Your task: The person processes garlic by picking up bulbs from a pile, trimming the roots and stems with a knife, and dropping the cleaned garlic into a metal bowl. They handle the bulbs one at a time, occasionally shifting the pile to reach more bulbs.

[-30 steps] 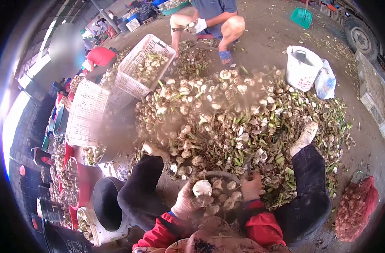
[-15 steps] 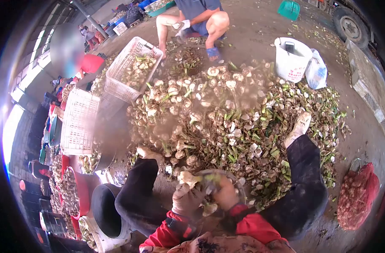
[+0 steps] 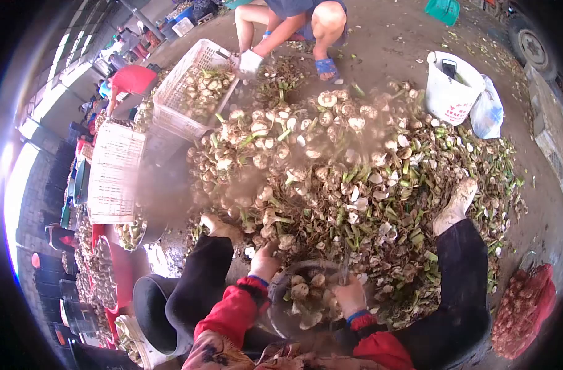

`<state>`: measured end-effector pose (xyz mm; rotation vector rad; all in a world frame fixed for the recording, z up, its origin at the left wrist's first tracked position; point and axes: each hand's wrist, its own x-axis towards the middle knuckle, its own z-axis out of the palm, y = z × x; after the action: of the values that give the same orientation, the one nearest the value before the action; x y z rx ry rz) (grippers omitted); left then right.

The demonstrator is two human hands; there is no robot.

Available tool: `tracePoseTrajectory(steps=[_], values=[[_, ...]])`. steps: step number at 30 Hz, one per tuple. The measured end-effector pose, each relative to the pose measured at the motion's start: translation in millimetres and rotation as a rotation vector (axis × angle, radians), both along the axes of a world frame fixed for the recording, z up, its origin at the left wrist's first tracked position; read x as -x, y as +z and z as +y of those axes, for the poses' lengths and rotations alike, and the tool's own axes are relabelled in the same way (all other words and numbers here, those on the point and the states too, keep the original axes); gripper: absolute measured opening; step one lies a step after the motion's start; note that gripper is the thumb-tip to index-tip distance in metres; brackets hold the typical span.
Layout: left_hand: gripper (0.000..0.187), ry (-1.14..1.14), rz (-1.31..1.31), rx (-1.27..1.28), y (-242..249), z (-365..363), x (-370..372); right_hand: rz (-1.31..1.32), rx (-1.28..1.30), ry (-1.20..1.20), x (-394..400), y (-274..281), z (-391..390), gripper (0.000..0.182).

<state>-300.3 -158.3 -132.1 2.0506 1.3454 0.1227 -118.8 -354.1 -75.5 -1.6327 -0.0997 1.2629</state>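
Note:
My left hand (image 3: 266, 262) reaches past the left rim of a round basin (image 3: 275, 308), its blurred fingertips beside garlic bulbs (image 3: 285, 242) at the pile's near edge; whether it grips one is unclear. Over the basin's right side is my right hand (image 3: 350, 296), its fingers curled round something thin that I cannot make out. Several trimmed bulbs (image 3: 300, 290) lie inside the basin, between my legs. Beyond it spreads a large heap of garlic with stems and loose peelings (image 3: 367, 203).
A person (image 3: 287, 24) sits across the heap, a gloved hand by a white crate (image 3: 164, 117). Another crate (image 3: 115, 172) and a dark bucket (image 3: 152, 308) stand left. A white bucket (image 3: 451, 92), a bag (image 3: 488, 114) and a red net sack (image 3: 522, 308) are right.
My left hand has moved up and left without the bulb it held. My right hand has shifted right, uncovering bulbs in the basin. The person opposite now reaches toward the crate.

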Motion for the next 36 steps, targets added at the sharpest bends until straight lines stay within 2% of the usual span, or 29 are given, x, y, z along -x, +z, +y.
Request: tracePoseTrajectory(steps=[1,2,3,5,7,8,9,11,12,14,15,16,17,19,20,21,22,24,25,26,27,28,29,31,33,36], values=[[0.048,-0.062,0.258,-0.063,0.2,15.7,-15.6,0.069,-0.009,-0.035,-3.3,5.8,4.8,0.017],[0.051,-0.117,0.61,0.069,7.4,30.0,-39.0,-0.079,-0.004,0.056,-4.0,-4.6,5.0,0.017],[0.05,-0.197,0.722,-0.017,-12.5,36.9,-45.1,0.118,-0.114,-0.052,-3.3,-8.4,3.9,0.018],[0.048,-0.342,0.793,0.002,-15.3,43.1,-56.8,0.088,-0.085,-0.063,-0.5,-21.6,6.8,0.018],[0.048,-0.269,0.734,0.065,-39.8,58.0,-53.9,0.107,-0.075,-0.041,-3.5,-24.9,9.1,0.02],[0.053,-0.253,0.649,0.092,-37.6,61.1,-53.6,0.121,-0.07,-0.024,-3.8,-24.0,8.3,0.021],[0.057,-0.193,0.66,0.148,-7.0,58.6,-69.2,0.161,-0.093,-0.065,-3.0,-29.6,7.6,0.021],[0.053,-0.237,0.096,0.25,-28.4,59.6,-51.0,0.244,-0.145,-0.153,1.6,-43.7,7.3,0.022],[0.053,-0.085,-0.102,0.559,-5.9,53.2,-54.1,0.351,-0.159,-0.21,-4.7,-15.6,16.9,0.023],[0.053,0.245,-0.516,1.155,37.9,37.2,-57.7,0.208,-0.299,-0.228,-1.3,-6.6,23.6,0.024],[0.058,0.107,-0.622,1.137,43.1,24.5,-48.2,0.132,-0.37,-0.236,-1.5,2.3,26.8,0.024],[0.063,-0.024,-0.734,1.118,48.5,11.9,-38.9,0.205,-0.337,-0.219,-3.5,16.5,26.1,0.024],[0.067,-0.056,-0.647,1.063,89.5,-7.4,-50.7,0.226,-0.336,-0.155,-4.0,26.6,24.2,0.023],[0.079,-0.016,-0.727,1.075,64.1,-35.3,-33.6,0.263,-0.336,-0.027,-2.5,40.9,18.5,0.021],[0.083,-0.048,-0.762,1.038,65.1,-43.8,-34.1,0.182,-0.462,-0.049,2.9,43.0,18.1,0.019],[0.087,-0.079,-0.796,1.0,66.0,-52.3,-34.3,0.181,-0.473,-0.007,3.3,43.1,13.0,0.019],[0.088,-0.159,-0.821,0.919,66.9,-57.5,-34.2,0.179,-0.482,0.035,3.0,42.6,6.4,0.018],[0.077,-0.104,-0.853,0.889,71.4,-67.9,-28.7,0.123,-0.422,0.158,2.9,44.3,-3.4,0.016],[0.071,-0.076,-0.869,0.873,84.7,-73.2,-32.2,-0.151,-0.355,0.252,1.0,50.4,-6.8,0.016],[0.059,0.152,-0.943,1.104,97.9,-77.0,-34.6,-0.425,-0.283,0.342,-2.3,58.3,-9.1,0.016],[0.057,0.21,-0.947,1.158,98.4,-79.4,-30.7,-0.699,-0.203,0.426,-3.7,63.6,-12.4,0.016],[0.056,0.272,-0.952,1.21,99.0,-81.7,-26.9,-0.849,-0.259,0.437,-1.1,56.6,-15.2,0.021],[0.055,0.336,-0.957,1.26,102.0,-84.2,-24.6,-0.877,-0.261,0.487,2.1,50.1,-17.3,0.022],[0.071,0.244,-0.892,1.211,109.0,-85.9,-21.2,-0.928,-0.261,0.589,8.2,41.7,-21.9,0.025],[0.084,0.201,-0.833,1.169,105.7,-87.2,-16.7,-0.888,-0.214,0.662,10.1,58.9,-21.5,0.03],[0.084,0.053,-0.844,1.019,114.9,-98.1,-14.3,-0.868,-0.114,0.768,11.8,55.6,-19.1,0.038]])
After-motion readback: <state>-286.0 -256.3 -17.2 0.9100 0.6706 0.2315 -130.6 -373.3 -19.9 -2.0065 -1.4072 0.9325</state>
